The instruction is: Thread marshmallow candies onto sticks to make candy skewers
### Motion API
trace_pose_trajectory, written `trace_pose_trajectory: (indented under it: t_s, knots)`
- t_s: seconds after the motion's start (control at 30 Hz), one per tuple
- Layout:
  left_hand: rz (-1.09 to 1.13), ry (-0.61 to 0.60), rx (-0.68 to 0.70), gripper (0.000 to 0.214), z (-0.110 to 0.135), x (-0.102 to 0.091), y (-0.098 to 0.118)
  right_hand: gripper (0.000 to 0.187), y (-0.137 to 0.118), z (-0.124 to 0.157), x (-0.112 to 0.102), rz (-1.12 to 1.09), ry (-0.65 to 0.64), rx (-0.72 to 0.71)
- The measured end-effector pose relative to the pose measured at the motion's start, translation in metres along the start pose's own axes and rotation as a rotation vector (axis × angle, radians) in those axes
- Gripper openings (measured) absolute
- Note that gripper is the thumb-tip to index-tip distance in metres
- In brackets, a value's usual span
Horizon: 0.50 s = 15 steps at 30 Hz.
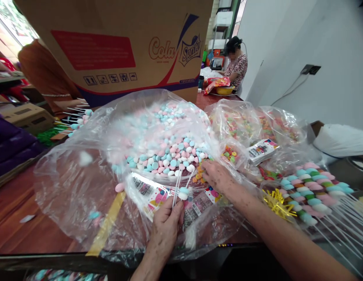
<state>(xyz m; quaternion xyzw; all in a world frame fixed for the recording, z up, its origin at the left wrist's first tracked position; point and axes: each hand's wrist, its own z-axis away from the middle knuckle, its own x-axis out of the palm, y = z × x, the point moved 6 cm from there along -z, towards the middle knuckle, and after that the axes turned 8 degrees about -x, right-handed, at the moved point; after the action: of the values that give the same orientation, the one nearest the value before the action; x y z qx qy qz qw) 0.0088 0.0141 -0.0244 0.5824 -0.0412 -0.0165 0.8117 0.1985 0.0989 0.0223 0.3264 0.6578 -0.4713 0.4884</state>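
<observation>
My left hand (166, 224) is closed around a few thin white sticks (177, 183) that point up toward the candy pile; one stick carries a blue and a white marshmallow (183, 192). My right hand (218, 175) reaches into the edge of the big clear plastic bag (82, 187), fingers curled over small orange candies (199, 176). A heap of pink, blue and white marshmallows (169, 154) lies in the bag just beyond both hands.
A Cola Sprite cardboard box (117, 43) stands behind the bag. Finished marshmallow skewers (312, 191) lie at right beside a gold ribbon (276, 201). Bags of coloured gummies (242, 125) and printed labels (261, 150) sit at centre right. A seated person (235, 64) works far back.
</observation>
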Motion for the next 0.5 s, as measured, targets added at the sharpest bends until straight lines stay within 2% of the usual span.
trace_pose_trajectory:
  t_s: [0.13, 0.33, 0.5]
  knots:
    - [0.031, -0.04, -0.01, 0.039, 0.0, 0.001, -0.003, 0.019, 0.004, -0.003, 0.003, -0.046, 0.015, -0.025]
    - [0.049, -0.042, -0.022, 0.037, 0.001, 0.001, -0.004, 0.011, 0.003, -0.007, 0.003, -0.062, -0.025, -0.031]
    - [0.043, -0.036, -0.017, 0.037, -0.001, 0.001, -0.003, 0.02, -0.008, -0.009, -0.001, -0.024, -0.073, -0.013]
